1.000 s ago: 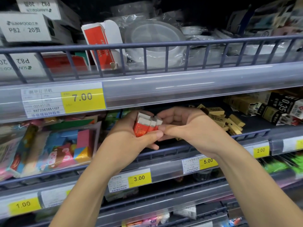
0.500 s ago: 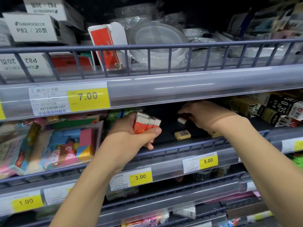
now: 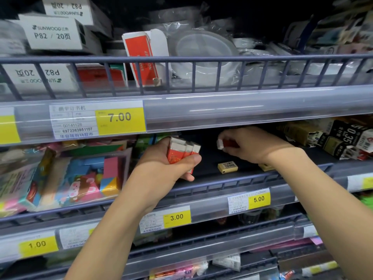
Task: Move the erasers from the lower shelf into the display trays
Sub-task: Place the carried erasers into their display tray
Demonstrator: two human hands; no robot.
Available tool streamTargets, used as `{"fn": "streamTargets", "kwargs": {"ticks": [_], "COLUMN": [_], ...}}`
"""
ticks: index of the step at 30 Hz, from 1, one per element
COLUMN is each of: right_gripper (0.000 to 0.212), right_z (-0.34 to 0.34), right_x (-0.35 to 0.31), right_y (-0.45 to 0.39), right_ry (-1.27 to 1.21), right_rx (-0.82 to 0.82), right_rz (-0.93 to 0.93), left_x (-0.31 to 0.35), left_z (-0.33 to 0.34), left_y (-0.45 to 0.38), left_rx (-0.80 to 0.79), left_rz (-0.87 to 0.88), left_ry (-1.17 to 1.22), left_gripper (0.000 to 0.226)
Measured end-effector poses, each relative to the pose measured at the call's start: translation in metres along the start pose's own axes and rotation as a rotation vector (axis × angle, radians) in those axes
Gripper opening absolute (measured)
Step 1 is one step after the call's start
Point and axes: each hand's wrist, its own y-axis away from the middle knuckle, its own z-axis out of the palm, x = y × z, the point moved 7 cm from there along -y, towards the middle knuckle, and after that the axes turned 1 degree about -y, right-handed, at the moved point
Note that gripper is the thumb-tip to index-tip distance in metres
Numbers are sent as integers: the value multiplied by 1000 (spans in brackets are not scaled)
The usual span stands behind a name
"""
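My left hand grips a stack of red-sleeved white erasers in front of the middle shelf. To the right, my right hand reaches into that dark shelf and pinches a single red-sleeved eraser just above the shelf floor. A yellow-wrapped eraser lies loose on the shelf between my hands. Another yellow eraser peeks out under my right wrist.
A clear box of colourful erasers sits left of my left hand. Dark and tan small boxes crowd the shelf's right end. A railed upper shelf holds staple boxes and plastic containers. Price strips line the shelf fronts.
My right hand left the stack in my left hand, reached right into the shelf and picked up a single red eraser. My left hand stayed holding its stack.
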Motion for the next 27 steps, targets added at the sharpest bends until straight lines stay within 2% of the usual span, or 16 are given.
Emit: {"fn": "streamTargets", "kwargs": {"ticks": [3,6,10,13,18,23,27], "right_gripper": [24,19,13,17,16,10,9], "right_z": [-12,-24,-22,6,104,233,311], "right_x": [-14,-36,-67,-83,-98,-104,-109], "right_y": [17,44,91,124,178,244,303], "right_ry": [-285,-680,-994,-1197,-1346,-1363,-1345], "right_rx": [145,284,319,331,220,76,-40], "right_rz": [60,13,-95,-63,190,589,822], "left_x": [7,15,16,-3,-73,-186,-272], "left_z": [-5,-12,-15,-15,-14,-9,-12], "left_y": [8,25,60,85,134,198,261], "left_rx": [41,36,-43,-109,-170,-190,-144], "left_rz": [10,54,84,45,-146,-495,-732], "left_ry": [67,136,234,249,274,259,244], "left_gripper": [20,22,25,30,32,28,27]}}
